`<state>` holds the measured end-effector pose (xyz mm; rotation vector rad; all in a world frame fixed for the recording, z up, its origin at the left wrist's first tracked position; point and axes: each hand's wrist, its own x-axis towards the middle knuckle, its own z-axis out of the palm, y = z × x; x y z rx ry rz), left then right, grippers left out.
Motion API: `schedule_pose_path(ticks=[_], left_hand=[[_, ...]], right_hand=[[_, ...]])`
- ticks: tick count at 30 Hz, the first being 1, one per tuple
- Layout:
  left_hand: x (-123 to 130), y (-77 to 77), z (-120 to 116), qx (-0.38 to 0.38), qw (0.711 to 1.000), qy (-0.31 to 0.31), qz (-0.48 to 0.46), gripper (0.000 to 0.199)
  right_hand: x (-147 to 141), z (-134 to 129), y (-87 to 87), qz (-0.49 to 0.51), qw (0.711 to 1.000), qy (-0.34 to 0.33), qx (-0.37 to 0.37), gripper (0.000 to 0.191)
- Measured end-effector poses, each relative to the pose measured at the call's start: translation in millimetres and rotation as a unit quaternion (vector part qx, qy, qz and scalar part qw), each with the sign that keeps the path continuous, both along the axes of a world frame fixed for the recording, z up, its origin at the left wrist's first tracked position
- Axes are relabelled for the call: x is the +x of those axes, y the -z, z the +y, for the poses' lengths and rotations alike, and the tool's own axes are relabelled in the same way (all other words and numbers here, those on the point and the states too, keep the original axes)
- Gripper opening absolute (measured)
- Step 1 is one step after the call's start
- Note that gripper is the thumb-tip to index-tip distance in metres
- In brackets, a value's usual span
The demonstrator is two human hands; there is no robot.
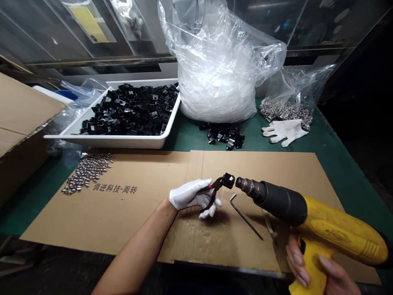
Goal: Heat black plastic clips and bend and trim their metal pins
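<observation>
Where pliers [217,184] end, black part [228,180] beyond left hand [189,195].

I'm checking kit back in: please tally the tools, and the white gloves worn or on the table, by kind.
Heat gun: 1 (right hand)
Pliers: 1 (left hand)
Hex key: 1
White gloves: 2 (one worn, one lying flat)
Total: 5
An unclear pale strip near the hex key is left out.

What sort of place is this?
Likely a small-parts assembly station in a workshop or factory: a white tray heaped with black parts, a yellow heat gun, and small metal pieces spread on cardboard.
</observation>
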<state>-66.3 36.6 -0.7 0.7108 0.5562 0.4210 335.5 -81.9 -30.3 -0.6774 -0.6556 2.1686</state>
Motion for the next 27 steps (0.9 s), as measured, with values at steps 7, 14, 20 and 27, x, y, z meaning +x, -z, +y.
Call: schedule_pose_path(ticks=[7,14,20,27], left_hand=[[1.8,-3.1,0.9,0.006,1.0,-0.004,-0.004,0.073],[0.9,-1.3,0.1,-0.001,1.0,-0.001,-0.008,0.075],[1.1,-1.8,-0.2,0.004,1.0,0.003,-0.008,0.076],[0.8,-1.1,0.9,0.001,1.0,0.008,-0.008,0.075]], right_hand=[[3.9,2.7,-1.1,-0.018,1.0,0.012,0.013,0.038],[5.4,-0.1,-1.3,-0.039,0.999,-0.01,0.015,0.045],[6.2,0.9,-1.8,-0.042,0.999,-0.029,0.017,0.046],[5.6,1.2,-1.7,-0.048,0.999,-0.017,0.019,0.045]])
